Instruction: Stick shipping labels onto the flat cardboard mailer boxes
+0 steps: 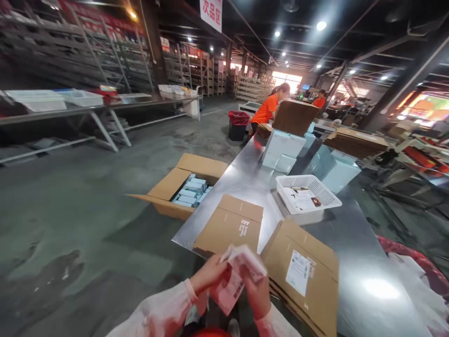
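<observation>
In the head view, both hands grip a strip of printed labels (pixel 229 290), pinkish white with dark codes and partly folded over at the top. My left hand (pixel 209 274) has its fingers closed on the upper left of the strip. On the right side, my right hand (pixel 257 292) pinches the paper, its fingertips partly hidden behind it. Just beyond lies a flattened cardboard box (pixel 229 229) with white print. To the right is a stack of flattened boxes (pixel 319 264), the top one bearing a white label (pixel 298 273).
A metal table (pixel 361 262) carries a white plastic basket (pixel 331 202) with papers and pale blue boxes (pixel 282 147). On the floor at left, an open carton (pixel 164 189) holds several small blue boxes. A person in orange (pixel 263 112) stands beyond, near a lined bin (pixel 237 128).
</observation>
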{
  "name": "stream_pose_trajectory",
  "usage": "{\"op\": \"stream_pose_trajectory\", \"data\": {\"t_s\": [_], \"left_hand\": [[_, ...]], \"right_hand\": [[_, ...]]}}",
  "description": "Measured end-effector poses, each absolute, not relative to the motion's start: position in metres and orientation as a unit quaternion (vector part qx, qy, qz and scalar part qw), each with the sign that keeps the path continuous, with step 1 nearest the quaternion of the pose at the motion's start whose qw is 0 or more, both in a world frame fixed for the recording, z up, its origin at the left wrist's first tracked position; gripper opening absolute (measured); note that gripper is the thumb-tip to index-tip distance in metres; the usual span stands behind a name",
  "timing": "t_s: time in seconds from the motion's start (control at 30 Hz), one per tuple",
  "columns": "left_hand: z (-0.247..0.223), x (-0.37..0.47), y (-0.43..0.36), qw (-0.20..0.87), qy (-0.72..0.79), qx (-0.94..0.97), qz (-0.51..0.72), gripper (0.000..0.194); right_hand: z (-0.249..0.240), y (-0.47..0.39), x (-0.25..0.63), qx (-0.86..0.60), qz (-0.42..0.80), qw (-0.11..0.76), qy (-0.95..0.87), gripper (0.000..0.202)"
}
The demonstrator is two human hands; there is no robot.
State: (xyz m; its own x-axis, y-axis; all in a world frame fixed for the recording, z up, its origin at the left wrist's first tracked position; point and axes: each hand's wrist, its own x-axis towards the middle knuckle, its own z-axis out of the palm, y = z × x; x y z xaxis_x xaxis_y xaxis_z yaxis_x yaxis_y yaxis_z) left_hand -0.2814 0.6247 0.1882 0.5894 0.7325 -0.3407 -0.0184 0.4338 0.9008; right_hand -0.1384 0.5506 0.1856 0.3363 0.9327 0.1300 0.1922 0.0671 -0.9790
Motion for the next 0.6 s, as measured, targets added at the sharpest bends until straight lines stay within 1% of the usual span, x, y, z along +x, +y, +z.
{"op": "stream_pose_trajectory", "data": {"t_s": [0.03, 0.07, 0.13, 0.17, 0.23, 0.27, 0.33, 0.47, 0.53, 0.6], "left_hand": [[0.191, -0.29, 0.627, 0.725, 0.391, 0.506, 0.256, 0.05], [0.195, -0.299, 0.63, 0.693, 0.396, 0.537, 0.273, 0.057], [0.206, -0.314, 0.636, 0.644, 0.393, 0.575, 0.316, 0.075], [0.211, -0.318, 0.638, 0.637, 0.389, 0.579, 0.328, 0.073], [0.216, -0.32, 0.639, 0.663, 0.388, 0.546, 0.334, 0.056], [0.216, -0.319, 0.639, 0.676, 0.393, 0.522, 0.341, 0.051], [0.21, -0.312, 0.636, 0.676, 0.418, 0.482, 0.368, 0.052], [0.191, -0.295, 0.626, 0.638, 0.461, 0.425, 0.446, 0.059], [0.183, -0.29, 0.622, 0.615, 0.473, 0.392, 0.495, 0.062], [0.177, -0.287, 0.621, 0.631, 0.455, 0.371, 0.507, 0.057]], "right_hand": [[0.189, 0.554, -0.151, -0.597, 0.357, 0.575, -0.431, 0.049], [0.192, 0.557, -0.16, -0.595, 0.38, 0.582, -0.403, 0.044], [0.196, 0.56, -0.17, -0.588, 0.413, 0.576, -0.389, 0.043], [0.198, 0.562, -0.172, -0.584, 0.424, 0.566, -0.398, 0.043], [0.204, 0.566, -0.172, -0.578, 0.441, 0.538, -0.427, 0.047], [0.208, 0.569, -0.17, -0.58, 0.441, 0.523, -0.442, 0.051], [0.216, 0.576, -0.164, -0.588, 0.431, 0.487, -0.481, 0.053], [0.231, 0.584, -0.156, -0.582, 0.429, 0.408, -0.558, 0.043], [0.234, 0.586, -0.155, -0.586, 0.428, 0.395, -0.564, 0.042], [0.23, 0.591, -0.153, -0.603, 0.412, 0.385, -0.564, 0.04]]}}
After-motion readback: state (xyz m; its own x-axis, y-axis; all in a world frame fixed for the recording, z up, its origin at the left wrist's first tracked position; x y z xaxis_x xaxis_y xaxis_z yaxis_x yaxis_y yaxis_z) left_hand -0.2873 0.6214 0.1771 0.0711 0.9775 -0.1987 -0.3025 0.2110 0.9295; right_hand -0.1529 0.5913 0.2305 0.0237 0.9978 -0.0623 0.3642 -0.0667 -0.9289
